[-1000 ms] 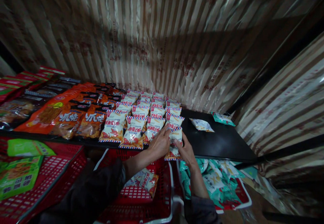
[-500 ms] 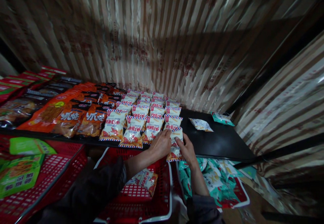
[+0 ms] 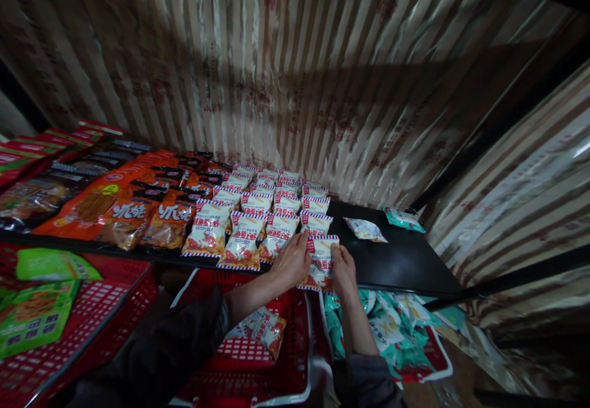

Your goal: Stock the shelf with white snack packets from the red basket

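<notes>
Pinching white packet between left hand and right hand.
My right thumb had shifted edgeward, uncovering its printed front.

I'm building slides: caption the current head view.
Left hand and right hand hold a snack packet in front of matching packets on a black shelf.

Dim overall, low contrast; light src out of frame, direction unclear. Broad soft shadow crosses the wrinkled brown-and-cream striped plastic sheeting, w/ thin glints along its creases. Faint sheen on the flat black shelf. Small specular spots on the glossy orange-and-black plastic snack bags. White plastic snack bags w/ red print read fairly bright: big txt OK, fine print mushy. Dark fabric sleeve near-black, detail lost. Wide-angle stretch + softness twd edges.
</notes>
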The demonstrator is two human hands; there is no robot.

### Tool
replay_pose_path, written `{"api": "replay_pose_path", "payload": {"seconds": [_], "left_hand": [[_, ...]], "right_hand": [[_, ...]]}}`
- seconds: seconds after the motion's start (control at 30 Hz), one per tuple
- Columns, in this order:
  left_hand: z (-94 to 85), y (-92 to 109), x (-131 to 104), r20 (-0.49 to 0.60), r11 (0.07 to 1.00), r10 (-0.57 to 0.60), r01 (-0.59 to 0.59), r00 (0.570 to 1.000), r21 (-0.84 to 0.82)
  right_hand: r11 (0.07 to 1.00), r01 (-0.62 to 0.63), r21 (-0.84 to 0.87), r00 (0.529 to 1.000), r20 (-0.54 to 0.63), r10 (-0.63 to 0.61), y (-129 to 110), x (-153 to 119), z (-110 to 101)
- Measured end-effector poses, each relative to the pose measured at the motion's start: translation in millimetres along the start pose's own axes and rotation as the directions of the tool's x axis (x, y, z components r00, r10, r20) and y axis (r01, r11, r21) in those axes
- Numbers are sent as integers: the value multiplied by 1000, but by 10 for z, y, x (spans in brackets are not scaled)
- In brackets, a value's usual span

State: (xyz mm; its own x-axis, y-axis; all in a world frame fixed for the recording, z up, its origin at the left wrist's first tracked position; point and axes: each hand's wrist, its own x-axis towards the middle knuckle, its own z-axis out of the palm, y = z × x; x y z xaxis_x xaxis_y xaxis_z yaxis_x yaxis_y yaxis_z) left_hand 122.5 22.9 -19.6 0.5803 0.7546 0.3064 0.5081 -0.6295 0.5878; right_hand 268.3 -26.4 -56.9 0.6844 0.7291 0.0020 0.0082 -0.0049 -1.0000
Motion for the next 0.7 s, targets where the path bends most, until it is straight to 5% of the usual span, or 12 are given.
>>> {"api": "replay_pose_path", "payload": {"seconds": [0.3, 0.7], "left_hand": [[2, -73, -29, 21, 999, -37, 37, 999, -13], [17, -104, -221, 23, 998, 15, -14, 1000, -62]], "right_hand": [[1000, 2, -6, 991, -137, -3, 147, 61, 143], [999, 31, -26, 988, -153, -34, 196, 15, 108]]}}
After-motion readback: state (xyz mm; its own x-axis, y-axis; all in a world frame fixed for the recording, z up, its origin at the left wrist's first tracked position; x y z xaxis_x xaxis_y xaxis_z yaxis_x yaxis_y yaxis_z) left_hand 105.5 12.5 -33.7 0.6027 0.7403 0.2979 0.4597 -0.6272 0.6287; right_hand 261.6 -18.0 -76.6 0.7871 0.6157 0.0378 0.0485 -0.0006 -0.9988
